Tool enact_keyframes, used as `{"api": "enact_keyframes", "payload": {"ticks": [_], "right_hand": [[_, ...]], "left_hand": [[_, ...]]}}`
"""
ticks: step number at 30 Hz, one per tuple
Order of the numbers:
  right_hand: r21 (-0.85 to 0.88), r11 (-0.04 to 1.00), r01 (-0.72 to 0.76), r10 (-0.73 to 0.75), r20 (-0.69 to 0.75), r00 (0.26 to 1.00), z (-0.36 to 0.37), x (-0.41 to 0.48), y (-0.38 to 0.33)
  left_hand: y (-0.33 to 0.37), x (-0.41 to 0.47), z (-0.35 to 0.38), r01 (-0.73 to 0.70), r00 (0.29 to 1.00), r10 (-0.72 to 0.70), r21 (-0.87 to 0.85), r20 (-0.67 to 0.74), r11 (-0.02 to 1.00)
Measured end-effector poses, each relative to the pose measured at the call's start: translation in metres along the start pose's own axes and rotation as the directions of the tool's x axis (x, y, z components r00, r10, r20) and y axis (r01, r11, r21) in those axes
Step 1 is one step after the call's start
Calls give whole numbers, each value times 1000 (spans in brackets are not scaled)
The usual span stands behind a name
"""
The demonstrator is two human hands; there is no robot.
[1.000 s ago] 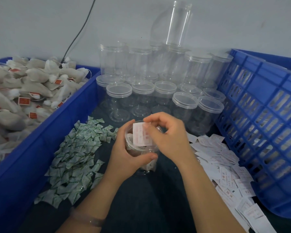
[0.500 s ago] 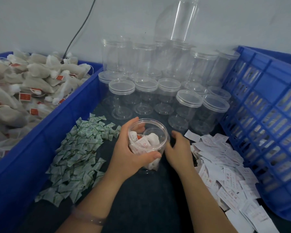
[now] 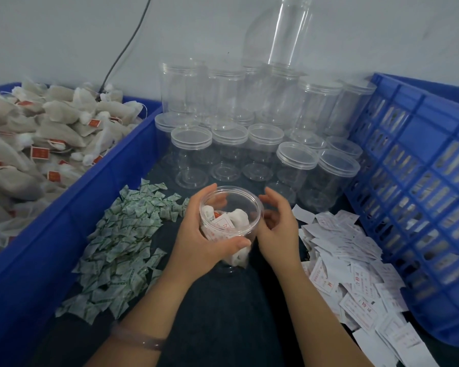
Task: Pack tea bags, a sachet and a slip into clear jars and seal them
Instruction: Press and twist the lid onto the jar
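Hands flank the open jar at counter centre: left hand grips its wall; right hand, having dropped the slip onto the tea bags inside, hangs loosely open at 3 o'clock. Sealing likely follows.

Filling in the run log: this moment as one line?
phase: jar unlidded | left hand: grips jar | right hand: open beside jar | inside: tea bags, slip
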State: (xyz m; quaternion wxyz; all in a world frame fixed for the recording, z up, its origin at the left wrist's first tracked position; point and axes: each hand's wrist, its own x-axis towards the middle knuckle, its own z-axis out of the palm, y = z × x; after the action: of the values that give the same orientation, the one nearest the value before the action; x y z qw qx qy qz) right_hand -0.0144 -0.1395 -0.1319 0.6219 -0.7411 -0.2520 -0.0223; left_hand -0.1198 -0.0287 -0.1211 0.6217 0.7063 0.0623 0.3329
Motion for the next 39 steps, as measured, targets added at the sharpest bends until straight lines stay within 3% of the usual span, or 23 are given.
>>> {"api": "enact_keyframes", "payload": {"ticks": [5, 7, 9, 11, 13, 17, 20, 23, 27, 33, 39], "right_hand": [[307, 948, 79, -85, 5, 996, -9, 2, -34], [361, 926, 108, -147, 82, 986, -13, 1, -49], [275, 946, 170, -241, 249, 938, -14, -2, -63], [18, 978, 207, -195, 416, 888, -9, -4, -77], [-239, 929, 281, -143, 467, 873, -3, -1, -86], [-398, 812, 427, -152, 561, 813, 4, 6, -97], [-435, 761, 482, -142, 612, 778, 0, 6, -94], [-435, 748, 501, -152, 623, 767, -4, 5, -91], [-434, 714, 549, -152, 670, 727, -4, 8, -88], [-390, 728, 564, -269, 594, 758, -2, 6, -85], [-290, 762, 579, -331, 594, 733, -3, 8, -82]], "left_hand": [[-2, -2, 2, 15, 1000, -15, 19, -6, 1000], [-2, -2, 1, 5, 1000, -5, 26, -8, 1000], [-1, -1, 1, 1, 1000, -1, 27, -4, 1000], [-2, -1, 1, -8, 1000, 8, 40, -13, 999], [-3, -1, 1, -6, 999, 8, 46, -41, 999], [-9, 3, 3, 4, 998, -3, 21, -62, 1000], [-13, 5, 7, 64, 995, -68, -63, -73, 996], [-12, 4, 4, 26, 1000, -26, 40, -3, 999], [-14, 5, -1, 2, 1000, 0, 115, -18, 993], [-13, 6, 2, 45, 999, -48, 131, 16, 990], [-7, 5, -2, -25, 999, 23, 68, 38, 997]]}}
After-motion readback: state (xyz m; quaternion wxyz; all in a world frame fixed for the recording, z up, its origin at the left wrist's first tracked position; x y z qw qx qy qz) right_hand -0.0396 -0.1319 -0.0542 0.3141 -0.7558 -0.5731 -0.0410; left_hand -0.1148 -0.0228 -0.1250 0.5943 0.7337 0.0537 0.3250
